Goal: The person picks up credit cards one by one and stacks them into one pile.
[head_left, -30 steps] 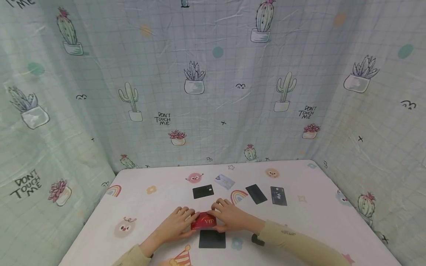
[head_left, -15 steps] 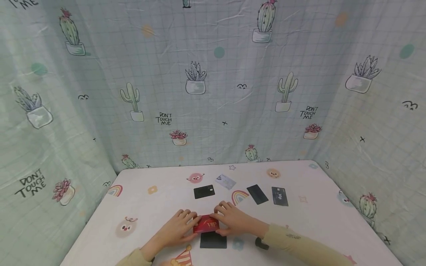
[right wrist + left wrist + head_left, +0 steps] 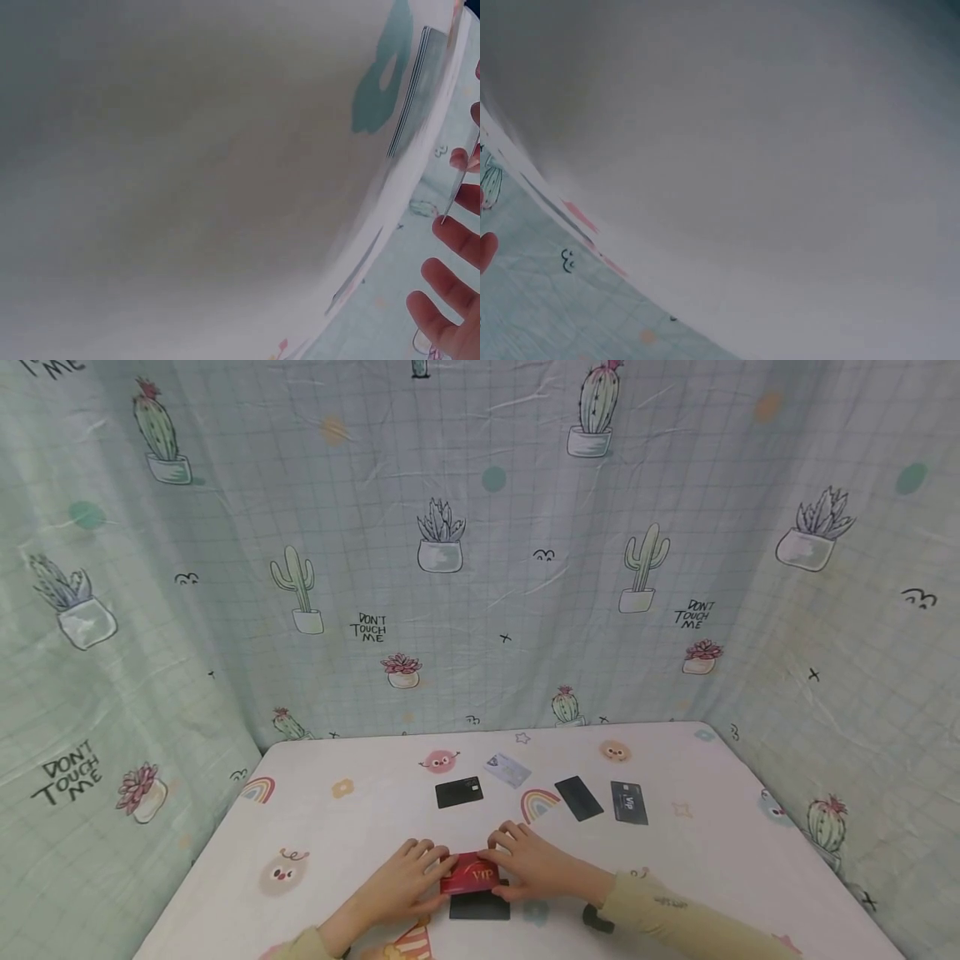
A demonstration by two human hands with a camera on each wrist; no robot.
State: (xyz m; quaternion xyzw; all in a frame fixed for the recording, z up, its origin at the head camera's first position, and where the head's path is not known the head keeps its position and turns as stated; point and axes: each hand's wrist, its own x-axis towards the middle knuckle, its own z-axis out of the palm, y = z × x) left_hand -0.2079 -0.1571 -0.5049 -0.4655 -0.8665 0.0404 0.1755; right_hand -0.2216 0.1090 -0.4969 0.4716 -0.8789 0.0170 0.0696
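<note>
Both hands hold a red card (image 3: 474, 877) with gold VIP lettering, in the head view. My left hand (image 3: 405, 878) pinches its left end between thumb and fingers. At the right end, my right hand (image 3: 531, 862) pinches it the same way. The red card overlaps a black card (image 3: 480, 910) from above in the head view. In the right wrist view, a layered stack of cards (image 3: 414, 94) lies on the table, and the held card (image 3: 459, 184) appears edge-on, raised above the surface. The left wrist view shows only a fingertip (image 3: 486, 251).
Farther back on the white table (image 3: 337, 835) lie a black card with a chip (image 3: 459, 792), a pale silver card (image 3: 507, 770), a plain dark card (image 3: 579, 798) and a grey VIP card (image 3: 629, 802). A patterned cloth (image 3: 480, 610) hangs behind the table.
Both hands have brought the red card toward me and slightly right, so it covers more of the black card in view. The cards farther back have not moved.
</note>
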